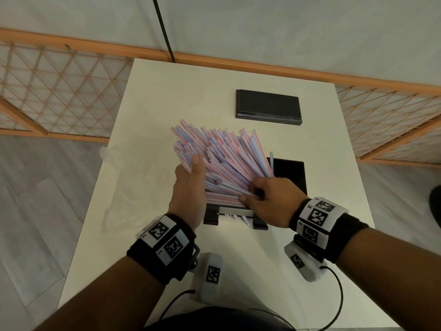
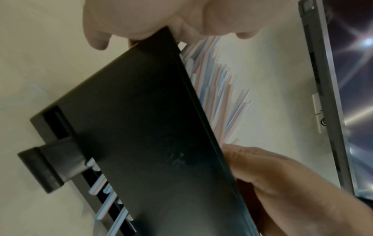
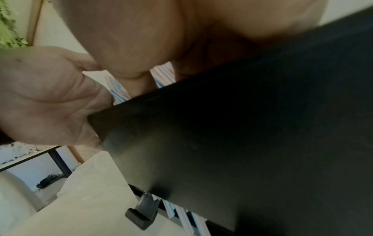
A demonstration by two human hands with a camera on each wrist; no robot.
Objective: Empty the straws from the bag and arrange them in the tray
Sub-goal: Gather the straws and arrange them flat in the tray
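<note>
A thick heap of pink, blue and white striped straws (image 1: 222, 158) fans up and away out of the black tray (image 1: 291, 173) at mid table. My left hand (image 1: 191, 180) cups the heap's left side, thumb lying on top, fingers hidden beneath. My right hand (image 1: 253, 192) pinches straws at the heap's near right end. Several straw ends (image 1: 236, 216) poke through the tray's near slot. The left wrist view shows the tray's dark wall (image 2: 141, 127), straws (image 2: 218, 89) behind it and my right hand (image 2: 272, 175). The right wrist view shows the tray (image 3: 242, 127) and my left hand (image 3: 44, 95).
A crumpled clear plastic bag (image 1: 124, 187) lies on the white table (image 1: 167, 91) left of the tray. A flat black lid (image 1: 268, 107) rests at the back. Wooden lattice screens stand beyond the table's far and side edges.
</note>
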